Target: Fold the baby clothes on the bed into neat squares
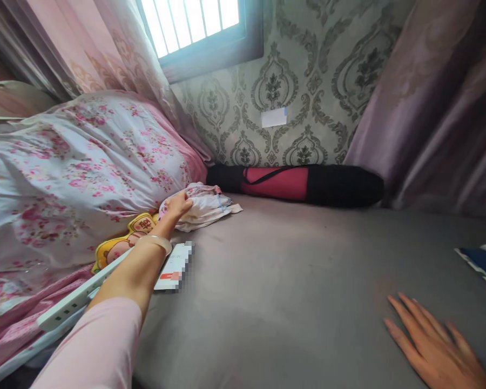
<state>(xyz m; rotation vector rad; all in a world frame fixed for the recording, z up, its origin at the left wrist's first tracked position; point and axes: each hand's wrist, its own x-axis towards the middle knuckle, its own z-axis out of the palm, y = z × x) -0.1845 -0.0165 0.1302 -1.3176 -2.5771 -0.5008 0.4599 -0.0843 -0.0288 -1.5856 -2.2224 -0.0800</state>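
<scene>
Indoors, left hand (179, 204) gripping one cloth (206, 209), right hand (433, 340) open, one bag (340, 185)

Window (192, 24), floral bedding (85, 151), right hand (439, 340); all cropped

From my remote view, I record a home bedroom: floral bedding (117, 146) heaped beside a grey-covered sleeping surface (267, 281), pink curtains (397, 102), damask-patterned wallpaper (308, 81), a barred window (194, 21) and a yellow cartoon plush (109, 251) noted at the bedding.

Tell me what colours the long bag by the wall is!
Black and pinkish red; the head view shows it best.
</scene>
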